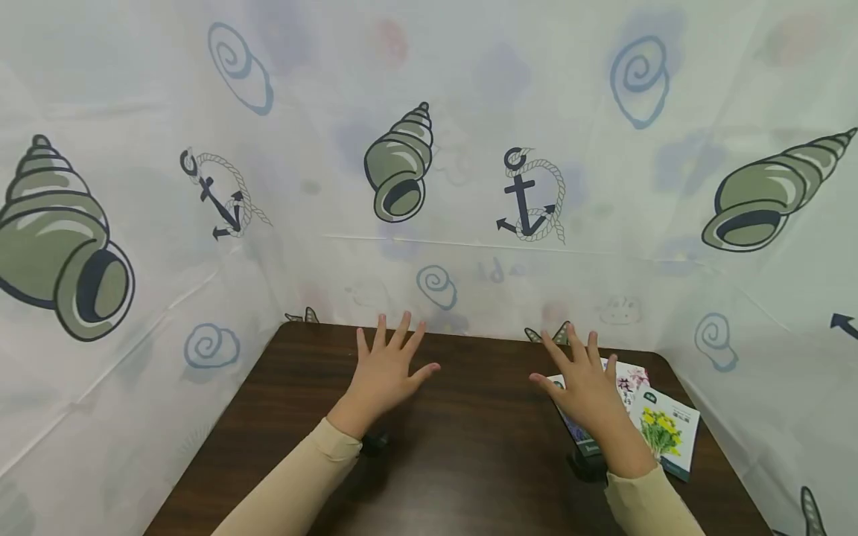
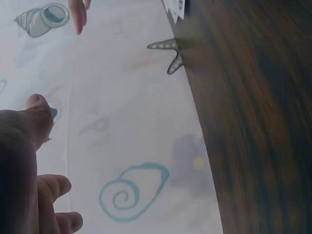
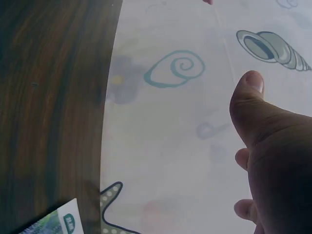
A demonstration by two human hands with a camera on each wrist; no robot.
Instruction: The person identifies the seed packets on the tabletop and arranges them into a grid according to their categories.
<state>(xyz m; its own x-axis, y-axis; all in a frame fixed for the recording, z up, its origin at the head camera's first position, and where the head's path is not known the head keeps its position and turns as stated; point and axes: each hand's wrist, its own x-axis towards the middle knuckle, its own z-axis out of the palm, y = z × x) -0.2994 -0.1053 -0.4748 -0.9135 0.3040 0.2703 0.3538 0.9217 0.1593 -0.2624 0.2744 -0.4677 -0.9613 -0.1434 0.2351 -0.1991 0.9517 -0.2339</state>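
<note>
Both hands are raised over a dark wooden table point(image 1: 469, 432) with fingers spread and nothing in them. In the head view the left hand point(image 1: 385, 372) hovers left of the table's middle, its thumb pointing right. The right hand point(image 1: 586, 387) is over the right side, thumb pointing left, and overlaps several printed packets in this view. One packet point(image 1: 663, 432) has yellow flowers on a white front. Behind it lies a packet with pink blossoms point(image 1: 632, 380). A third packet with purple print point(image 1: 582, 434) is partly hidden by the right hand and forearm.
A white curtain point(image 1: 322, 275) printed with shells, anchors and starfish surrounds the table at the back and both sides. Its lower part meets the table's far edge. Cream sleeves point(image 1: 295, 476) cover both forearms.
</note>
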